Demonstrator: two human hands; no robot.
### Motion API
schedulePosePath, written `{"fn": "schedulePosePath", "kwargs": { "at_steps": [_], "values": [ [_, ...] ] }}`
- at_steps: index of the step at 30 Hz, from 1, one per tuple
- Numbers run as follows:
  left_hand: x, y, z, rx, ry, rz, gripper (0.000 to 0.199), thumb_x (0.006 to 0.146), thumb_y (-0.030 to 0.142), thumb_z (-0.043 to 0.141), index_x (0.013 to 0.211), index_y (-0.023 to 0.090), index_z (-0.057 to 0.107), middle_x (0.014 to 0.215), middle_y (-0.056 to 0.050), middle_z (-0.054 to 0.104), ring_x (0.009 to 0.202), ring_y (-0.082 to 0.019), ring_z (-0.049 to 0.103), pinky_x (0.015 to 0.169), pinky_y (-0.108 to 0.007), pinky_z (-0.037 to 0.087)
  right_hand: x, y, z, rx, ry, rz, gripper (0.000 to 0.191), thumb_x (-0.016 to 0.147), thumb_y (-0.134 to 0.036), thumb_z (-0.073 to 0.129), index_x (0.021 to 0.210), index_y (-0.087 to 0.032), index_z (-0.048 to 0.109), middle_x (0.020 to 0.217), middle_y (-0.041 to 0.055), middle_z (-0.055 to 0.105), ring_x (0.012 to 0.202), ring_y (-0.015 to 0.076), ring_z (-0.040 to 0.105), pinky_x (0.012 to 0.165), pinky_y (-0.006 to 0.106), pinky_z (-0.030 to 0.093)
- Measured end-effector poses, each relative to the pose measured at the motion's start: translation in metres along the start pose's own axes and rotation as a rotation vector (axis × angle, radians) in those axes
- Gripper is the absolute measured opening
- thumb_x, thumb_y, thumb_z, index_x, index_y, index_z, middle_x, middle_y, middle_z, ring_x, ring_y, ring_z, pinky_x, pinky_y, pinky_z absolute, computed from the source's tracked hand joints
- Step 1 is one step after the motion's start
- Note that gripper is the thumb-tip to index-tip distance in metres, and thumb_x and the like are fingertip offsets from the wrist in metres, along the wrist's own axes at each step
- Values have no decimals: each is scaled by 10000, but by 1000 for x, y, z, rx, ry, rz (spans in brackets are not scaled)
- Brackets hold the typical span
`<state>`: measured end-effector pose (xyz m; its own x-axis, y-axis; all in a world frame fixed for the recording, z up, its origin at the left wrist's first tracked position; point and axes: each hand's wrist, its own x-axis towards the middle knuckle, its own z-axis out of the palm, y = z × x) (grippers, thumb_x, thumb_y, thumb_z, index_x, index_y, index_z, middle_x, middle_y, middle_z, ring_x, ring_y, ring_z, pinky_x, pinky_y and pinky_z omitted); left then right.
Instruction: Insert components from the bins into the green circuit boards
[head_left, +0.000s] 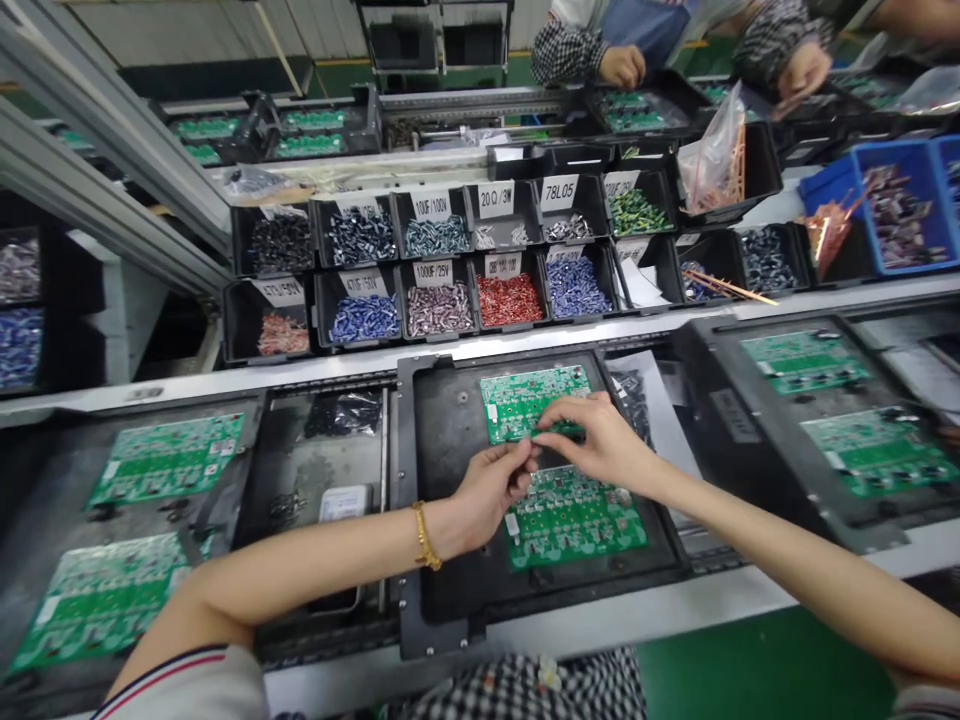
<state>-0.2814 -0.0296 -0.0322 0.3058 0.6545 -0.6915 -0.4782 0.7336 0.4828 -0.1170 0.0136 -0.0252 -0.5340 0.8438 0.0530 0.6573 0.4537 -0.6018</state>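
Both my hands meet over a black tray (442, 580) that carries two green circuit boards. My left hand (495, 490) has its fingers curled and pinched at the gap between the boards; what it holds is too small to name. From the right, my right hand (600, 440) pinches thumb and forefinger close to the left fingertips, and anything between them is hidden. Under the right fingers lies the upper circuit board (517, 395), partly covered. The lower circuit board (577, 525) sits just below my hands, with a small white part at its left edge.
Labelled black bins (439, 308) of small components stand in two rows beyond the tray. A blue bin (900, 215) is at the far right. More trays with boards flank mine, the left one holding a board (169, 460). Across the line a co-worker's hand (622, 67) shows.
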Motion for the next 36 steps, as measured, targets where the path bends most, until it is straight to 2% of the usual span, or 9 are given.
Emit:
{"fn": "schedulePosePath", "kwargs": {
  "at_steps": [2,5,8,11,16,20,26,32,36],
  "values": [
    [-1,0,0,-20,-18,23,298,672,323,757,706,75,595,632,3,520,507,-29,399,505,-157,310,0,-10,-1,90,-41,10,112,833,-277,552,774,-194,599,812,-9,670,772,144,598,739,304,280],
    [-5,0,-2,-51,-37,26,200,792,253,647,735,70,593,696,-28,545,547,-46,442,546,-176,335,4,-15,2,0,-55,-28,115,845,-220,497,765,-191,573,801,-5,658,750,147,582,734,317,253],
    [-11,-2,-5,-40,-31,-31,139,875,155,492,837,69,594,716,-40,560,553,-59,478,567,-191,342,13,-7,10,-156,-79,-114,154,862,-151,407,808,-183,548,855,15,637,798,163,566,728,326,215],
    [-15,-5,-8,16,-29,-74,184,905,195,447,860,77,580,663,-43,574,510,-74,486,543,-202,328,22,4,18,-222,-130,-180,192,854,-100,361,813,-174,534,888,35,617,813,167,550,717,322,200],
    [-15,-4,-8,56,-37,-88,257,830,332,600,805,76,615,778,-103,659,564,-94,544,543,-205,343,27,9,24,-269,-132,-237,211,843,-70,345,793,-165,526,855,42,600,786,163,526,705,310,190],
    [-14,-1,-8,12,-2,-48,267,705,299,741,810,63,674,820,-86,643,585,-58,499,565,-187,347,26,5,23,-334,-144,-248,188,852,-91,356,801,-158,524,868,48,609,779,164,530,716,314,181],
    [-17,4,-10,-48,7,-5,307,708,322,731,863,61,688,589,51,343,500,-24,268,480,-171,217,20,2,24,-387,-104,-235,178,863,-113,374,803,-155,537,890,48,629,817,178,547,724,330,168],
    [-25,5,-9,-81,-16,-4,119,765,102,618,849,47,681,708,-19,465,576,-44,359,551,-175,305,19,4,30,-294,-55,-155,150,875,-192,420,806,-174,552,915,30,635,869,186,553,733,328,179],
    [-25,3,-10,-55,-22,11,167,731,165,694,858,56,695,737,-30,519,572,-32,363,532,-166,297,20,3,18,-199,-61,-90,130,860,-251,486,831,-186,594,931,31,660,892,201,577,762,348,221]
  ]
}}
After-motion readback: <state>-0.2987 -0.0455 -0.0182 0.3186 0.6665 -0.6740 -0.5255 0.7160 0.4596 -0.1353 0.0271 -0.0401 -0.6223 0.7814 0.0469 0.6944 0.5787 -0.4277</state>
